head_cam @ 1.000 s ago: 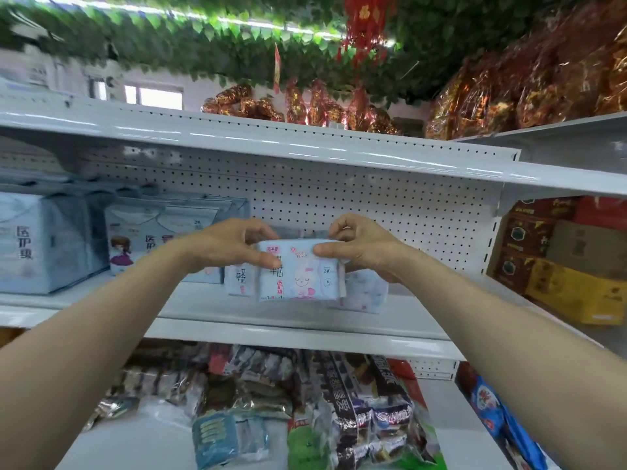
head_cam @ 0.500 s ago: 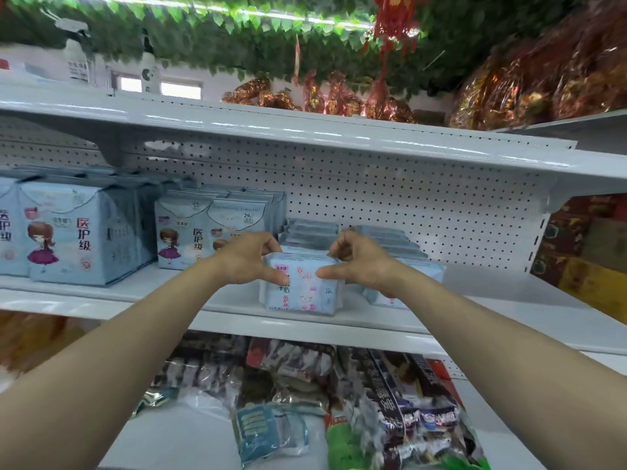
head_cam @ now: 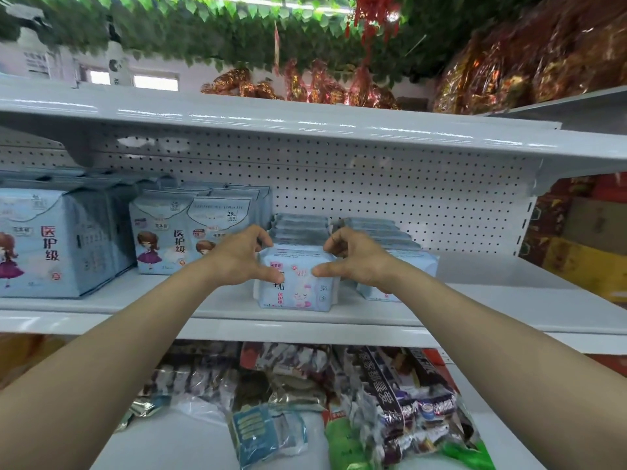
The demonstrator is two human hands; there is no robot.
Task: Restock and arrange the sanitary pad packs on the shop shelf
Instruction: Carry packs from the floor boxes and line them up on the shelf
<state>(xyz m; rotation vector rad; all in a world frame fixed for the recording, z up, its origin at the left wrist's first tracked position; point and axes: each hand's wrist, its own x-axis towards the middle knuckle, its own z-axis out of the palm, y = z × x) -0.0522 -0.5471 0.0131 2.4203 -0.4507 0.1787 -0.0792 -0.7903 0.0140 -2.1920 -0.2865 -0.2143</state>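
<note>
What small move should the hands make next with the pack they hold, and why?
Probably release it: the left hand and right hand pinch the front pack, which already seems to stand upright on the shelf, in front of its row.

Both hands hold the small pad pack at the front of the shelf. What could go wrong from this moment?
1. The front pad pack stands close to the shelf edge, pinched only near its top by the left hand and right hand. Released there, it might tip forward onto the snack bags below.
2. A hard push back could knock the row of packs behind it out of line.
</note>
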